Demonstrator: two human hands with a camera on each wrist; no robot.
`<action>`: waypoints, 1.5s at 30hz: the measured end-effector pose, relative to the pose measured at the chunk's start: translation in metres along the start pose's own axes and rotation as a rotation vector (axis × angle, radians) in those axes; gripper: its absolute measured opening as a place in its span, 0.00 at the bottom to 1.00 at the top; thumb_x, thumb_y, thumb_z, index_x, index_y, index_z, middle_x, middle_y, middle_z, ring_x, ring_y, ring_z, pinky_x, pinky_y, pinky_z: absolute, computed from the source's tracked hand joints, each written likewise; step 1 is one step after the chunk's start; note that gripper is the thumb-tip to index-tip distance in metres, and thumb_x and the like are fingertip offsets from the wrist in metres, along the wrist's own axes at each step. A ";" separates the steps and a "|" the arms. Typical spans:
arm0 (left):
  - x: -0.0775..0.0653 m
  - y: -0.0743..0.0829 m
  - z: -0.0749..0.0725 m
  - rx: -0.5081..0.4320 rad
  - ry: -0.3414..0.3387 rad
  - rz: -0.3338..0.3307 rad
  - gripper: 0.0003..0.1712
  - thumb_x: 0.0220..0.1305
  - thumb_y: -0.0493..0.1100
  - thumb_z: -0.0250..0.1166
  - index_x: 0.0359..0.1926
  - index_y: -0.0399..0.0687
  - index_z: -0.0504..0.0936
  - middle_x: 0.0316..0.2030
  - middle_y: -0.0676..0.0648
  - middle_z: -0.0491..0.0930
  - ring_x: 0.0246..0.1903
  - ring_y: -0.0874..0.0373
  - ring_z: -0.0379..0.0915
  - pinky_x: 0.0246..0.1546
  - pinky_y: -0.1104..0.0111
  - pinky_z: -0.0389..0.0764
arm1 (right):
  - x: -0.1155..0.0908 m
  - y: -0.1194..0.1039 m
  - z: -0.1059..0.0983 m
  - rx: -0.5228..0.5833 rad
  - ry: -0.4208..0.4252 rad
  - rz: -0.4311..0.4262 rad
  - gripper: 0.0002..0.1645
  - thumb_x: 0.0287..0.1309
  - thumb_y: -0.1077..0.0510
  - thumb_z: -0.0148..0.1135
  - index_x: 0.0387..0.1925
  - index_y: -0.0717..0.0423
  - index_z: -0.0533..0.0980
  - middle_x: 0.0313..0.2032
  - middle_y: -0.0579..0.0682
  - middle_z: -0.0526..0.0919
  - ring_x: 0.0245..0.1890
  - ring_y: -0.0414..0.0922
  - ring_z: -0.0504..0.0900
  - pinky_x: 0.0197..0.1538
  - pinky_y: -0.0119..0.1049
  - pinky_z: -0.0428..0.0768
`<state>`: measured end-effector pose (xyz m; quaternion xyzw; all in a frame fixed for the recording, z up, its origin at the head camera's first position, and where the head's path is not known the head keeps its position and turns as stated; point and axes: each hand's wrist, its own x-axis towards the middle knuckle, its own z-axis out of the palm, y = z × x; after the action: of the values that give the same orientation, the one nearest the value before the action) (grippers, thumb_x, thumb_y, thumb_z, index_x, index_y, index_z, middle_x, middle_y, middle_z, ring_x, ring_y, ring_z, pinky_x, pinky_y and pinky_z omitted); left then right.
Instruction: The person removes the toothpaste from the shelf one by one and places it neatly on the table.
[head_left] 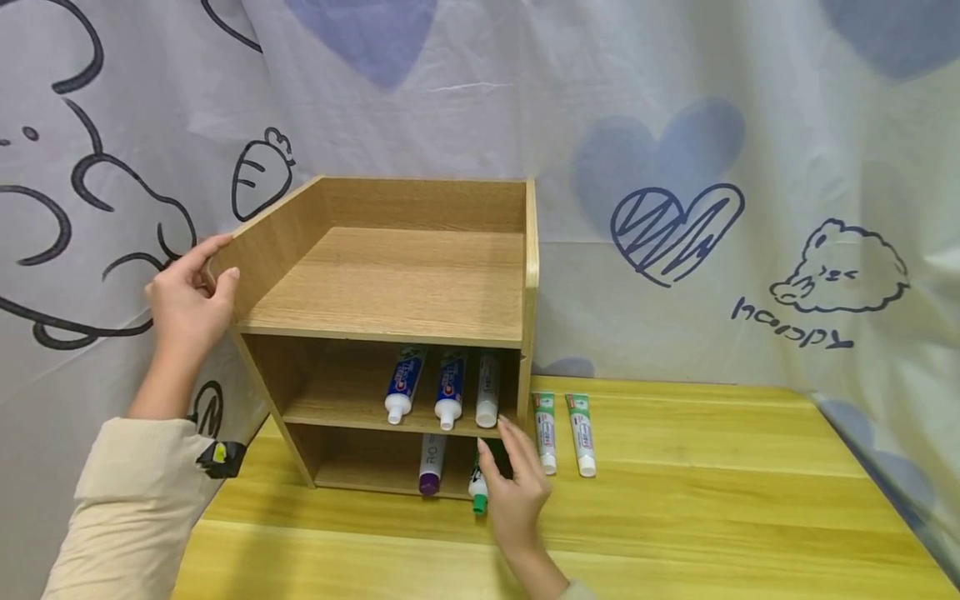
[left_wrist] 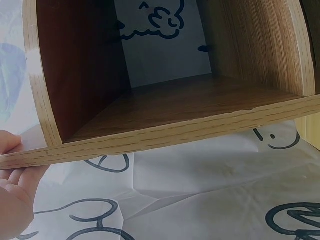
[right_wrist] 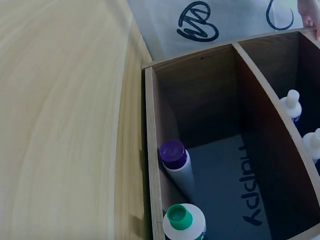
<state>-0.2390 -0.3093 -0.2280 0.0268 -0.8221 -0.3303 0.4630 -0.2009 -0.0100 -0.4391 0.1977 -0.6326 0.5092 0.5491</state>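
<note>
My left hand (head_left: pixel 191 300) grips the upper left side panel of a wooden shelf unit (head_left: pixel 405 279), its thumb and fingers on opposite faces. By the right front of the unit is my right hand (head_left: pixel 520 492), thumb and fingers apart with nothing between them. Close to its fingertips are a white toothpaste tube (head_left: pixel 487 392) on the middle shelf and a green-capped tube (head_left: pixel 478 487) on the bottom shelf, partly hidden. A purple-capped tube (right_wrist: pixel 177 167) lies left of the green-capped one. Two blue toothpaste tubes (head_left: pixel 405 383) lie on the middle shelf, caps forward.
Two green-and-white toothpaste tubes (head_left: pixel 581 435) lie on the yellow wood-grain table (head_left: pixel 712 500) right of the unit. A pale cloth (head_left: pixel 660 67) with hearts and drawings hangs behind. The unit's top tray (head_left: pixel 397 267) has raised sides.
</note>
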 end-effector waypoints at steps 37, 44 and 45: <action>-0.001 -0.001 0.000 -0.011 0.017 0.021 0.21 0.54 0.31 0.60 0.50 0.46 0.82 0.10 0.69 0.55 0.10 0.78 0.49 0.12 0.82 0.52 | 0.003 0.018 0.021 -0.310 -0.040 -0.249 0.09 0.55 0.67 0.57 0.33 0.70 0.80 0.37 0.63 0.83 0.39 0.55 0.83 0.45 0.36 0.80; 0.001 -0.004 0.002 -0.026 0.017 0.023 0.21 0.54 0.30 0.60 0.50 0.45 0.82 0.10 0.67 0.55 0.10 0.78 0.49 0.12 0.83 0.51 | 0.003 0.016 0.017 -0.290 -0.036 -0.243 0.10 0.56 0.66 0.56 0.33 0.70 0.80 0.37 0.62 0.83 0.39 0.55 0.83 0.45 0.35 0.80; 0.000 -0.004 0.002 -0.026 0.017 0.018 0.21 0.54 0.30 0.60 0.50 0.45 0.81 0.10 0.67 0.55 0.09 0.78 0.49 0.12 0.83 0.51 | 0.003 0.016 0.016 -0.287 -0.035 -0.246 0.11 0.58 0.65 0.55 0.33 0.70 0.80 0.37 0.62 0.83 0.39 0.55 0.83 0.45 0.35 0.80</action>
<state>-0.2417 -0.3119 -0.2307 0.0159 -0.8140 -0.3366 0.4732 -0.2226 -0.0164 -0.4411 0.2021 -0.6793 0.3391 0.6187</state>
